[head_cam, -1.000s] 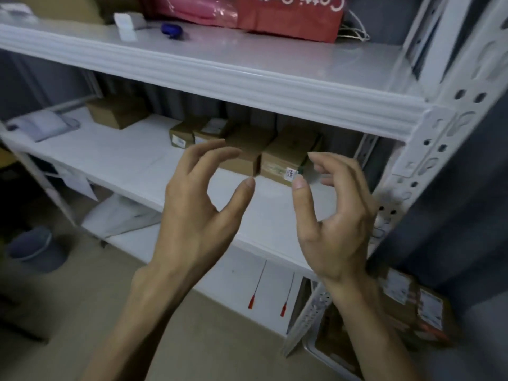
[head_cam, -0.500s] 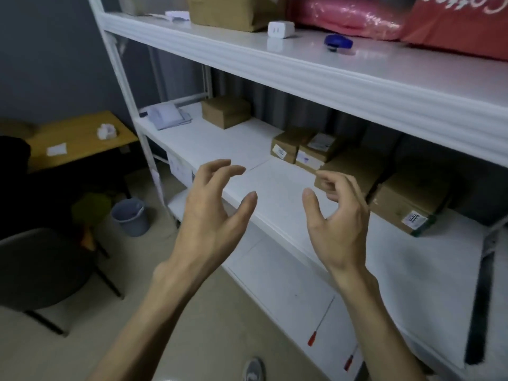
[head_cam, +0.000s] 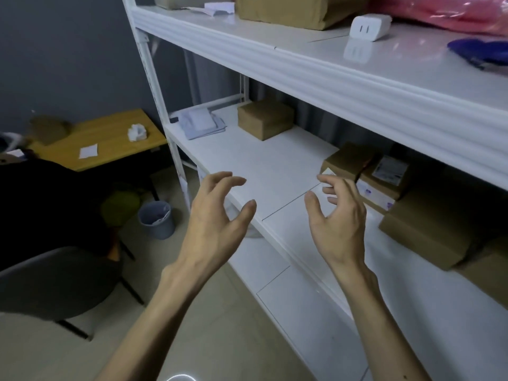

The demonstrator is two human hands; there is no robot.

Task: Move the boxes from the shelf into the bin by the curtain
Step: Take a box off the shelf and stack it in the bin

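Boxes (head_cam: 423,235): brown card, kept on the middle shelf (head_cam: 269,171). A lone box (head_cam: 265,122) is set at 12 o'clock of the grips; a cluster (head_cam: 384,180) is grouped at 2 o'clock, just beside the right grip (head_cam: 338,224). Left grip (head_cam: 217,215) and right grip are held empty, fingers loosely spread. The nearest box (head_cam: 346,160) is best clasped on opposite sides. The bin is not seen.

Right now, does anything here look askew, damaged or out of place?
Nothing damaged or spilled. Only untidiness: papers at the middle shelf's left end lie loosely fanned, and a crumpled white wad sits on the wooden table.
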